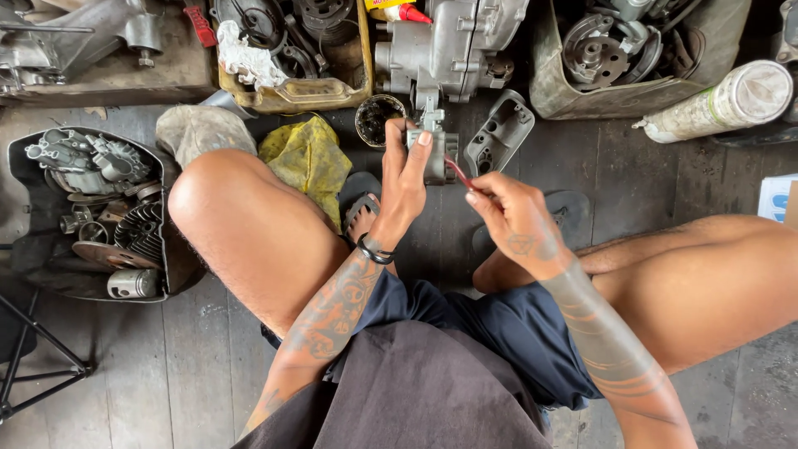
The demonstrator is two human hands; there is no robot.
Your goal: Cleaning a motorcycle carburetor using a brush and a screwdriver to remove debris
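Grey cast metal fills the left hand [405, 179]: its grip is clamped around a small grey metal part [435, 154], fingers wrapped over the left side and the thumb pressed flat on the top front. The part stands upright above the dark plank floor [191, 366], between the person's bare knees. Just right of that grip, the right hand [517, 218] pinches a thin red-handled tool [458, 172] between thumb and fingertips, grip closed on it; the tool's tip meets the lower right edge of the metal part. A black band [376, 252] circles the left wrist.

Directly beyond the left grip sits a larger grey engine casing [449, 50], and just left of it a small round black cup [376, 116] with dark contents. To the right of the part lies a grey perforated cover [499, 133]. Left of the left grip a yellow rag [307, 158] is crumpled on the floor, with a yellow tray [291, 96] of dark round parts beyond it. Far left, a black tub [25, 249] holds finned cylinders and other metal pieces. Beyond the right grip stands a grey-green bin [549, 91] of engine parts, and a white roll [731, 100] lies beside it.
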